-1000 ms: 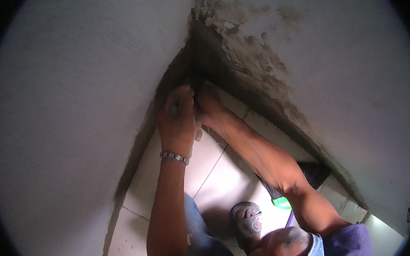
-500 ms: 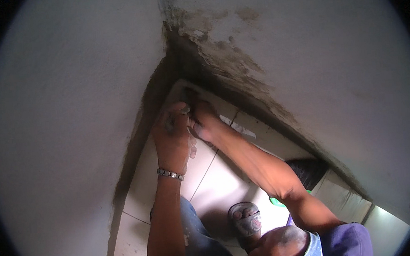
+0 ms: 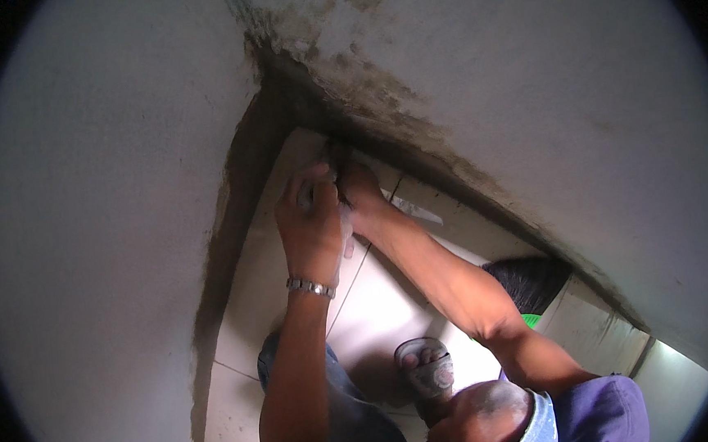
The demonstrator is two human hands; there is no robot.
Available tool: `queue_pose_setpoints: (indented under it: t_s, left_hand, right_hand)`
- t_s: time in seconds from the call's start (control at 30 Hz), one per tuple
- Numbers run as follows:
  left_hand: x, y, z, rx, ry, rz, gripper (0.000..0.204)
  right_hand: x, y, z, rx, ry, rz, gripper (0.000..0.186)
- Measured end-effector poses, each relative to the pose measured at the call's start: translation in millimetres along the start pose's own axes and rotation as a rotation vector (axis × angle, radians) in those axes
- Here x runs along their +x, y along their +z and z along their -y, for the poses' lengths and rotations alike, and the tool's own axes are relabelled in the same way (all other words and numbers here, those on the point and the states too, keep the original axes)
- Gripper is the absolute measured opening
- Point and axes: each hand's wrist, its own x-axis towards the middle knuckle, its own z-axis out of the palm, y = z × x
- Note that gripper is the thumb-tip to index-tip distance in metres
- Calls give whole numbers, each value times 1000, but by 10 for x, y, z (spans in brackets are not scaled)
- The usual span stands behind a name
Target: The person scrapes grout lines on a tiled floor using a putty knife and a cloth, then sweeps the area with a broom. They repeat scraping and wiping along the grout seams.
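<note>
My left hand (image 3: 313, 228), with a metal bracelet (image 3: 310, 287) at its wrist, is closed, its fingers curled near the right hand. Grey dust or paste coats its fingers and palm edge; what it holds, if anything, I cannot make out. My right hand (image 3: 360, 189) reaches in from the right, low over the floor by the corner. Its fingers are closed and mostly in shadow, around a small dark thing (image 3: 336, 153) too dim to name. Both hands are close together above the pale floor tiles (image 3: 340, 259), just short of the dark grey corner strip (image 3: 284, 94).
Pale walls (image 3: 108, 222) meet ahead, with a stained, flaking patch (image 3: 386, 87) on the right one. A black-bristled broom head (image 3: 531, 285) with a green part lies beside my right arm. My sandalled foot (image 3: 426, 368) and bent knee are below.
The view has shifted slightly, so the corner sits further left. My left hand has drawn in against the right hand; the right stays low near the corner.
</note>
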Motion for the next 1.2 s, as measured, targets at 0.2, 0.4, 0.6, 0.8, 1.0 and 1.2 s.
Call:
queue_pose_setpoints:
  t_s: [0.2, 0.4, 0.6, 0.8, 1.0, 1.2]
  left_hand:
    - [-68, 54, 53, -5, 87, 2, 26]
    - [-169, 45, 411, 54, 81, 10, 28]
    - [-409, 291, 635, 100, 185, 19, 26]
    - [-670, 343, 839, 35, 100, 95, 27]
    - [-490, 352, 779, 108, 236, 57, 27]
    - [-549, 386, 655, 50, 136, 93, 32]
  right_hand:
    - [27, -235, 14, -583, -387, 126, 24]
    - [-210, -313, -171, 111, 13, 22, 24]
    - [-357, -598, -93, 148, 28, -14, 26]
    - [-643, -829, -124, 136, 1, -120, 26]
    - [-483, -711, -95, 135, -122, -44, 21]
    - [-460, -762, -21, 180, -146, 6, 24]
